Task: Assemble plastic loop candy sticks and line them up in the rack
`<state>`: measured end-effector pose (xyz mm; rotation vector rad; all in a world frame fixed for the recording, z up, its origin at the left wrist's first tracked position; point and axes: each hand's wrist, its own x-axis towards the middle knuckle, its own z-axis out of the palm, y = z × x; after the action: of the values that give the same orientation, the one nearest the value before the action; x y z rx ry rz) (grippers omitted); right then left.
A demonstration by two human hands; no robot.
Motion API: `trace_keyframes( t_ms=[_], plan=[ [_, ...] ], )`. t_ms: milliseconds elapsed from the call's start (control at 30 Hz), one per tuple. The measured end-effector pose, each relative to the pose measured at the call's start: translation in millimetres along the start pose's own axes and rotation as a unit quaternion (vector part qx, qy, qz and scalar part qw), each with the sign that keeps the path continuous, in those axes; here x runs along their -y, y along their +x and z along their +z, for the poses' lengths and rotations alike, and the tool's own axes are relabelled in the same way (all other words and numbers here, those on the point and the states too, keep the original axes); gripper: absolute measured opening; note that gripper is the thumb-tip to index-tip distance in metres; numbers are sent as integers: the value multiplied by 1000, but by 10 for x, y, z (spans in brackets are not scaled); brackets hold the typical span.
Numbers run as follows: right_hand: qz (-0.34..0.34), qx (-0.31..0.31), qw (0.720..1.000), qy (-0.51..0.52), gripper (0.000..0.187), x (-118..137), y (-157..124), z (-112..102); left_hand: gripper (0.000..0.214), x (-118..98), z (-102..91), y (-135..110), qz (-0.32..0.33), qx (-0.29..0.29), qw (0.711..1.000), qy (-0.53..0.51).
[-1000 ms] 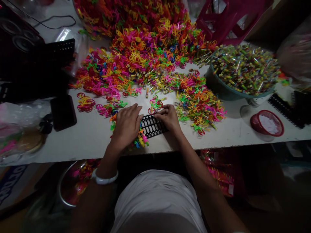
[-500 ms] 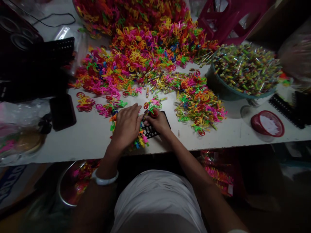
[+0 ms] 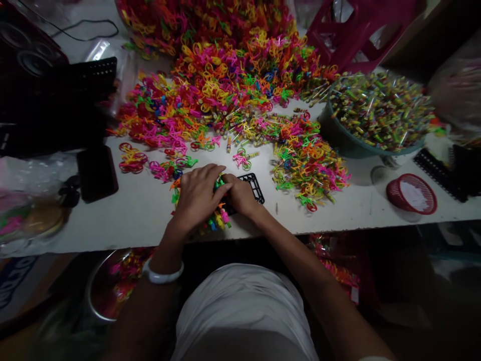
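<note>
A black grid tray (image 3: pixel 256 186) lies near the table's front edge, partly hidden under both hands. My left hand (image 3: pixel 199 193) rests palm down over its left side, fingers stretched out and the thumb reaching toward the other hand. Under and beside that palm, small colourful plastic toys (image 3: pixel 221 216) stick out in a row. My right hand (image 3: pixel 240 194) is closed over the tray, its fingertips meeting the left thumb. Between the two hands shows a small green plastic toy (image 3: pixel 218 183), pinched by the right fingers; most of it is hidden.
A big heap of bright plastic toys (image 3: pixel 210 90) spreads across the back. At right are mixed toys (image 3: pixel 308 155), a green tub (image 3: pixel 349 143) of small tubes, and a red basket (image 3: pixel 394 193). A phone (image 3: pixel 96 173) lies left, near a plastic bag (image 3: pixel 41 173).
My right hand has drawn in toward the left hand and lowered with the green toy, so more of the tray's right end shows. My left hand has barely shifted.
</note>
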<state>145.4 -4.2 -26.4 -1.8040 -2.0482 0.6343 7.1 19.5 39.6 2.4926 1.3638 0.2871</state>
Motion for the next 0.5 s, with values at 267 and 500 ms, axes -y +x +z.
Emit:
trace_keyframes(
  t_ms=[267, 500],
  plan=[
    [-9, -62, 996, 63, 32, -93, -25, 116, 57, 34, 37, -31, -12, -4, 1000, 7],
    [-35, -40, 996, 64, 39, -118, 4, 96, 70, 234, -221, 260, 13, 120, 992, -36]
  ],
)
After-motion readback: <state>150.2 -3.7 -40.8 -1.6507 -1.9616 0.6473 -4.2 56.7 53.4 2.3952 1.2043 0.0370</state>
